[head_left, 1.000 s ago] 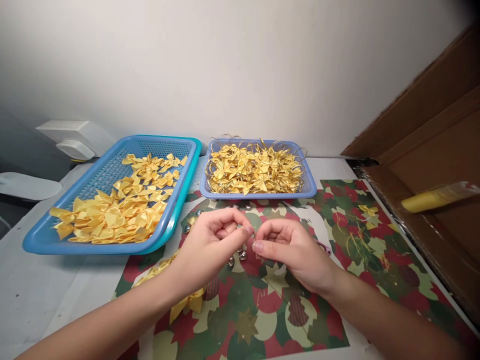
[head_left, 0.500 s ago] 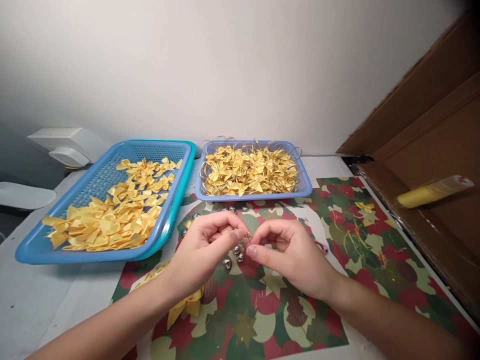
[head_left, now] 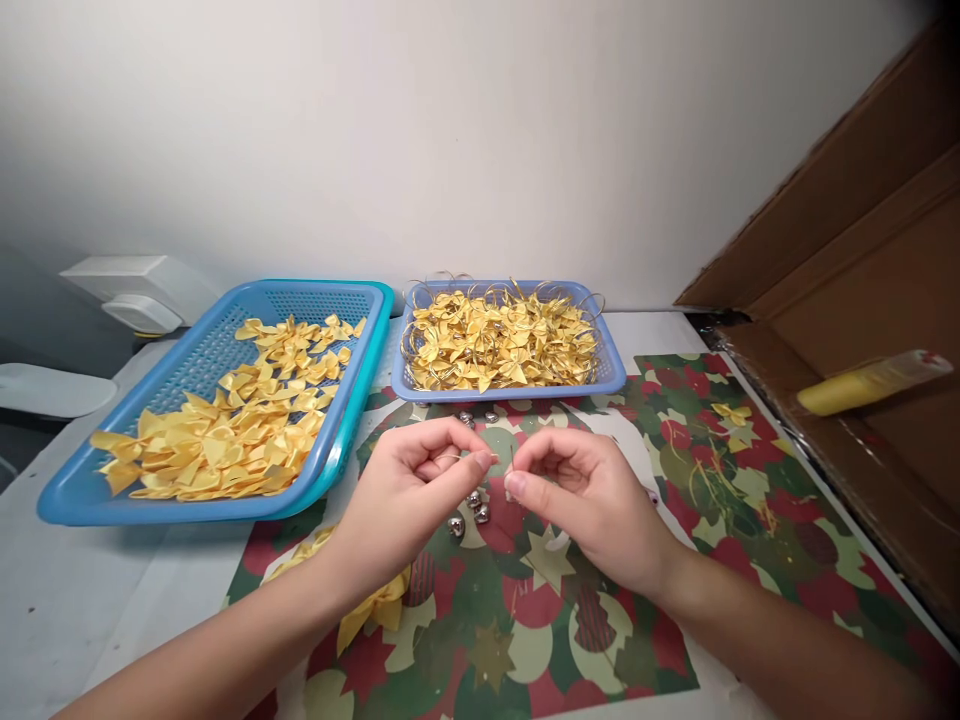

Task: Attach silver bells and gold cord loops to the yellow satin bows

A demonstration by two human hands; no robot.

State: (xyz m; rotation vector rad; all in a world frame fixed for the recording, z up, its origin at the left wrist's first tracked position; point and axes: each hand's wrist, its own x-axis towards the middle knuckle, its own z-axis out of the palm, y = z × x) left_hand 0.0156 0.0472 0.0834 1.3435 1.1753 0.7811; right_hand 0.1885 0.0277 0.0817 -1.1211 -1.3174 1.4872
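Note:
Thumb and forefinger of my left hand [head_left: 409, 480] are pinched on a thin gold cord [head_left: 448, 457], whose short end pokes out at the fingertips. Just across a small gap, my right hand [head_left: 592, 500] pinches a fine upright strand [head_left: 511, 455]; whether it is a needle or a cord end I cannot tell. Below the fingertips lie several silver jingle bells [head_left: 457, 526] on the camouflage-like patterned sheet [head_left: 525, 650]. Yellow ribbon bows [head_left: 379, 605] rest by my left forearm, which partly covers them.
A blue basket [head_left: 67, 505] of yellow bows, stacked on a teal one, stands left. Behind my hands, another blue basket [head_left: 510, 393] holds bows with gold cord loops. Cord scraps [head_left: 712, 480] and a small bow [head_left: 731, 413] lie right, near a cardboard box [head_left: 862, 290].
My fingertips have drawn slightly apart, the right hand shifting a little to the right. The fine strand at the right fingertips now points upward.

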